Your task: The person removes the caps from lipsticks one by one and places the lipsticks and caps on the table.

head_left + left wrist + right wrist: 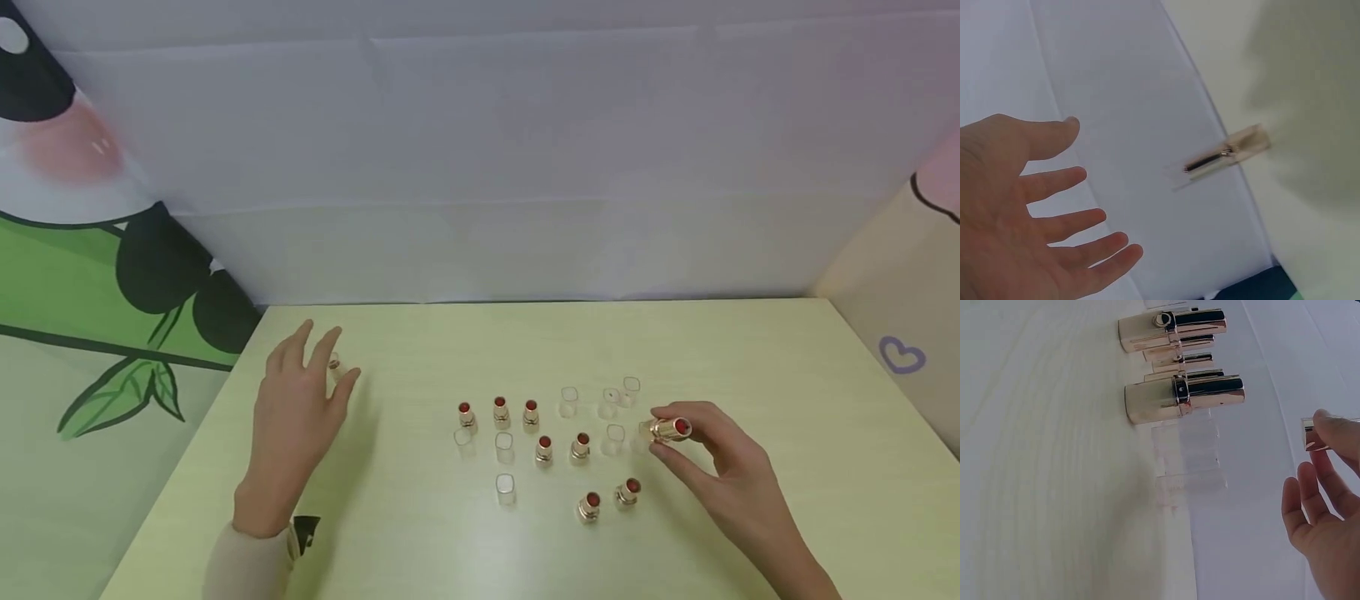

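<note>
My right hand [738,475] pinches a gold lipstick [670,429] between thumb and fingers above the table's right half. Its red end faces the head camera; in the right wrist view only part of its gold case [1310,434] shows. Fingers spread, my left hand [296,408] hovers at the left beside another lipstick [334,364], partly hidden by it. The left wrist view shows this lipstick [1216,156] upright under a clear cap, apart from the hand [1054,212]. Several uncapped gold lipsticks [543,451] with red tops stand mid-table.
Several loose clear caps [506,489] stand among the lipsticks, with more caps [568,402] behind to the right. A pale wood-look table [420,350] meets a white sheet [480,250] at the back. Printed panels [142,400] border the left side.
</note>
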### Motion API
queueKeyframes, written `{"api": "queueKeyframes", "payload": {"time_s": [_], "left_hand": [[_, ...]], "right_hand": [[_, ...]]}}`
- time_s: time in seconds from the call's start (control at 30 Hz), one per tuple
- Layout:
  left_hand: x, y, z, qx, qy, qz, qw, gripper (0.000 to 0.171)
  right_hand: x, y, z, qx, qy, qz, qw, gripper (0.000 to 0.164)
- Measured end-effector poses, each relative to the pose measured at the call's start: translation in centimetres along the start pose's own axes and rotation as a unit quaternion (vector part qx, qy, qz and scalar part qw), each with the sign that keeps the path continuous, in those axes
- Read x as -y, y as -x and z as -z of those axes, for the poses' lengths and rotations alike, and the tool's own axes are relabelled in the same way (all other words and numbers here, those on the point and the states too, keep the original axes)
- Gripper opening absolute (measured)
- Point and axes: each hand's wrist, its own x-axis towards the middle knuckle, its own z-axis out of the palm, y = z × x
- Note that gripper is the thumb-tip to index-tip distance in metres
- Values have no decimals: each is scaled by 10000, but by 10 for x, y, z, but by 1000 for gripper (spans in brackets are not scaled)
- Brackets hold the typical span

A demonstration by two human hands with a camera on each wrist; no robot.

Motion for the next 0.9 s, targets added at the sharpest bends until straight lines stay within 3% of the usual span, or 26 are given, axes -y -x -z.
{"api": "queueKeyframes", "payload": {"time_s": [0.27, 0.43, 0.63, 0.9], "left_hand": [[20, 3, -13, 679, 158, 440, 9966, 54], [27, 3, -20, 939, 321, 481, 9939, 51], [29, 3, -26, 748, 431, 397, 9955, 37], [31, 2, -38, 387, 557, 450, 9967, 27]], "right_hand": [[-10, 18, 9, 74, 541, -280, 9981, 49], [-15, 27, 12, 75, 896, -341, 9954, 51], [-24, 36, 13, 197, 1036, -308, 9939, 50], [-40, 38, 10, 514, 1265, 202, 9904, 52]]}}
